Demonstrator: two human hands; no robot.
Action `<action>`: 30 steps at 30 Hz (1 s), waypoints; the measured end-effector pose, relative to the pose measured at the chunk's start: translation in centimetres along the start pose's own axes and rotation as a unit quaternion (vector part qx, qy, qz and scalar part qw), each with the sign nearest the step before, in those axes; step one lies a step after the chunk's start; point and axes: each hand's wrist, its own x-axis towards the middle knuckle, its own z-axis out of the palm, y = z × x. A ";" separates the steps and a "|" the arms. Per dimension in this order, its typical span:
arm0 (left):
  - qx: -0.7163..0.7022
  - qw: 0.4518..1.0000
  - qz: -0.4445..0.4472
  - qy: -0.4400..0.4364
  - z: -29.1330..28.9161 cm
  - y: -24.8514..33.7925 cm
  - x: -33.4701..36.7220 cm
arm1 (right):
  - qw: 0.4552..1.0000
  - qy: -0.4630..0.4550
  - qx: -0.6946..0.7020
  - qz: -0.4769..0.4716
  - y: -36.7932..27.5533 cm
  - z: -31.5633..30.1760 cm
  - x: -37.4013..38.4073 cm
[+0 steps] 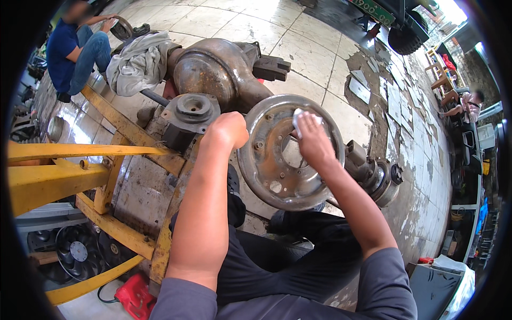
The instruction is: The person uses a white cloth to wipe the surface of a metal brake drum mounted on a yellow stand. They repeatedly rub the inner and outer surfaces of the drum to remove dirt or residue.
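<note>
A round brake backing plate (298, 191) of worn brown-grey metal, with a raised rim, a large central hole and several bolt holes, stands tilted in front of my knees. My left hand (228, 129) is closed at its upper left rim, with the fingertips mostly hidden. On the plate's upper right face, my right hand (317, 143) presses a crumpled white cloth (308, 120), its fingers bent over it. Just behind lies a rusty axle housing (208, 74). Left of my left hand is a dark metal mount (192, 108) with a round top.
A yellow steel frame (58, 184) fills the left side, with a black fan (79, 250) below. A grey cloth (140, 64) drapes the housing. A seated person (74, 56) handles a ring-shaped part. Broken tiles (392, 101) lie right; a grey box (434, 288) stands lower right.
</note>
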 end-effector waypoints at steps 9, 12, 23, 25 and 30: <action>0.008 1.000 -0.003 0.010 -0.3 0.3 -0.4 | 0.992 0.004 0.092 -0.081 -2.8 -1.3 -1.0; 0.004 1.000 -0.004 0.004 -0.5 0.1 -0.9 | 0.983 0.007 0.108 -0.146 -3.3 -2.2 -2.0; 0.004 1.000 0.000 0.001 -0.5 0.3 -1.0 | 0.992 0.000 0.088 -0.086 -1.8 -1.9 -1.8; -0.002 1.000 0.000 -0.001 -0.8 0.5 -1.0 | 0.994 0.002 0.064 -0.086 -1.3 -1.3 -2.0; 0.005 1.000 -0.003 -0.002 -0.4 -0.2 -0.7 | 0.977 -0.043 0.118 -0.173 -4.0 -2.8 -3.4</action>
